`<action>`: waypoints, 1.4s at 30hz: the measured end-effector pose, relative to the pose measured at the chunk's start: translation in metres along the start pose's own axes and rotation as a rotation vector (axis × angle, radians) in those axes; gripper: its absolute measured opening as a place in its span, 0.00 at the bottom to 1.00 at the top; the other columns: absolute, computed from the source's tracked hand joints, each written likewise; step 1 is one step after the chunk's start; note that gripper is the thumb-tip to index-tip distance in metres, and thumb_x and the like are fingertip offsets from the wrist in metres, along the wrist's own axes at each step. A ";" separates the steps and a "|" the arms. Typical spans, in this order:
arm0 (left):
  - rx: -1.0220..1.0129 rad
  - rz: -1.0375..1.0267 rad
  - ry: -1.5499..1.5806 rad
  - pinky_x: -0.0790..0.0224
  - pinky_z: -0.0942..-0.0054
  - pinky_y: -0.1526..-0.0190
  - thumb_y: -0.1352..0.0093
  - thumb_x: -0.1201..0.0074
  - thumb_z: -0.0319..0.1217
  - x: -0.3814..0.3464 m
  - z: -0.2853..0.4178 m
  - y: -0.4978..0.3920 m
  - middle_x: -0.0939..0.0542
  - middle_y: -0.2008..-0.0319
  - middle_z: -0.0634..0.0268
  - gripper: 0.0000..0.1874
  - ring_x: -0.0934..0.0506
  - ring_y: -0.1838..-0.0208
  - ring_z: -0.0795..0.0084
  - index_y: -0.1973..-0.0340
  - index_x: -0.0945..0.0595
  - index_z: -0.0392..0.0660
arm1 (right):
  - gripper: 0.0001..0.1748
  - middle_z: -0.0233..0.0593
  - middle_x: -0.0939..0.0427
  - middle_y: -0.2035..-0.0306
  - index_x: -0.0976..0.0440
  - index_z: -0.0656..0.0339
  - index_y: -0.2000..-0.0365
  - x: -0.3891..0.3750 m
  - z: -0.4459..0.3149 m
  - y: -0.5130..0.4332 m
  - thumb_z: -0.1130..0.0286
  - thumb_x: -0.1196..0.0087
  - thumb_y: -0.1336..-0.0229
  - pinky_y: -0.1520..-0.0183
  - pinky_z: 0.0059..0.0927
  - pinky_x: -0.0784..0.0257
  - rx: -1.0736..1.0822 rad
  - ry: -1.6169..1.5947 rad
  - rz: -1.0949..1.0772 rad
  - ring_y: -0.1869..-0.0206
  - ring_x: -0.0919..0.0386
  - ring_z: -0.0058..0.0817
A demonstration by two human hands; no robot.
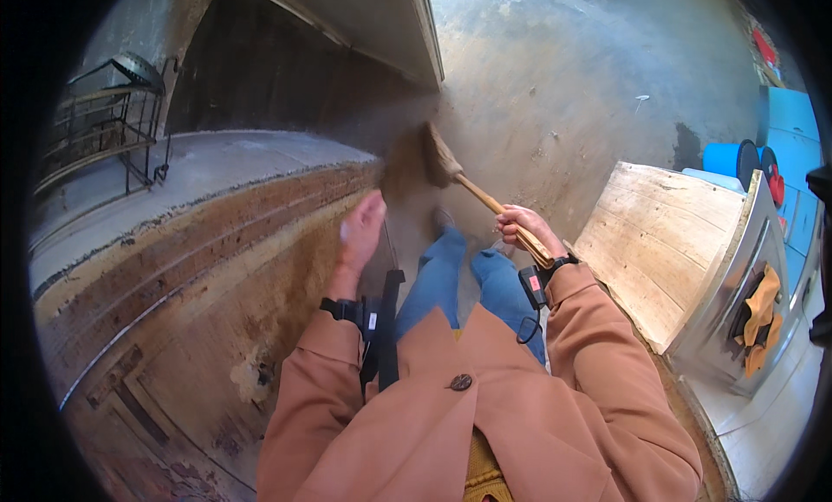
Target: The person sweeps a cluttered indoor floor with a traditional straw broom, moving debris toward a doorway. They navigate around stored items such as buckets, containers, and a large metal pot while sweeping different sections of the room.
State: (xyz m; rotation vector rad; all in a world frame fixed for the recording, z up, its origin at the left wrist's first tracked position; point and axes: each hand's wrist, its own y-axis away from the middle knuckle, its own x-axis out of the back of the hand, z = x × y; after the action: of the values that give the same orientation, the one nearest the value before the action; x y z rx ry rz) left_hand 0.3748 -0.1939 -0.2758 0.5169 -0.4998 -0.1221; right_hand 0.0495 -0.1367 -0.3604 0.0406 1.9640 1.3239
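My right hand (525,228) is closed around the wooden handle of a broom (481,193). The broom head, of pale bristles, reaches to the floor (520,131) ahead of my feet, near the end of a worn counter on the left. My left hand (364,228) is raised beside that counter, away from the broom; it is slightly blurred, and how far its fingers are bent is hard to tell. Nothing is seen in it.
A metal rack (123,131) stands on the counter (260,148) at left. To the right are a wooden board (663,235), gloves (759,313) on a metal surface, and blue containers (723,164). Small debris lies on the floor.
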 end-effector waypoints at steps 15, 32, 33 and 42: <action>-1.225 0.636 -0.344 0.51 0.59 0.36 0.35 0.45 0.35 0.036 0.348 -0.127 0.43 0.37 0.44 0.37 0.44 0.34 0.47 0.37 0.47 0.34 | 0.06 0.32 0.33 0.77 0.37 0.54 0.66 0.035 -0.061 0.042 0.74 0.51 0.41 0.82 0.17 0.40 0.174 -0.289 0.085 0.86 0.39 0.11; -1.121 0.913 -0.511 0.56 0.53 0.36 0.39 0.42 0.37 -0.008 0.399 -0.208 0.45 0.37 0.40 0.43 0.46 0.34 0.44 0.37 0.48 0.32 | 0.09 0.40 0.30 0.73 0.39 0.64 0.66 0.038 -0.169 0.040 0.75 0.50 0.44 0.86 0.14 0.40 -0.151 -0.095 0.184 0.85 0.37 0.12; -1.126 0.915 -0.538 0.55 0.53 0.36 0.39 0.42 0.37 -0.007 0.399 -0.215 0.44 0.37 0.41 0.43 0.45 0.34 0.45 0.37 0.47 0.33 | 0.08 0.39 0.30 0.74 0.38 0.63 0.67 0.034 -0.172 0.044 0.76 0.50 0.44 0.86 0.14 0.40 -0.151 -0.090 0.164 0.86 0.38 0.12; -1.076 0.711 -0.893 0.45 0.58 0.40 0.39 0.46 0.32 0.018 0.388 -0.262 0.35 0.42 0.43 0.26 0.36 0.40 0.48 0.47 0.31 0.35 | 0.11 0.36 0.32 0.78 0.38 0.62 0.61 -0.011 -0.187 0.057 0.80 0.55 0.46 0.85 0.17 0.42 -0.173 -0.015 0.107 0.87 0.43 0.11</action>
State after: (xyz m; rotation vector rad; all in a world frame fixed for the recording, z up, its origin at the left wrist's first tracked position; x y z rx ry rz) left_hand 0.2050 -0.5962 -0.1074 -0.8358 -1.3356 0.0817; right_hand -0.0746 -0.2614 -0.2743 0.0732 1.8493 1.5546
